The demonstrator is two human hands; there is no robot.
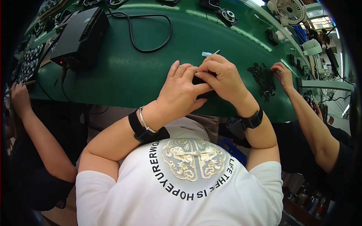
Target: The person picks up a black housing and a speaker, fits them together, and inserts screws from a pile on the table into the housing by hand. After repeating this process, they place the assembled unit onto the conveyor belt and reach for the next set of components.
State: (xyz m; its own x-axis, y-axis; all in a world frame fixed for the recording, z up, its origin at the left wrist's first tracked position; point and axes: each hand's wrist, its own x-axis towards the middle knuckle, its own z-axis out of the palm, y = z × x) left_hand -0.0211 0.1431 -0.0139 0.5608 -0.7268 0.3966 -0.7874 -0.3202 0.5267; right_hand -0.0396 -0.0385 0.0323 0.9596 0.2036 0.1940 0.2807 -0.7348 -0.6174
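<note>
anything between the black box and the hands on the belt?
Head view: only bare green belt between the black box and the left hand; the black cable loop lies farther back.

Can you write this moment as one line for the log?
left hand: on black part | right hand: pinching it | over green table

Two of the person's own hands (181, 92) (222, 77), two co-workers' hands (19, 98) (283, 73), one black box (81, 35), one fan (289, 10).
</note>
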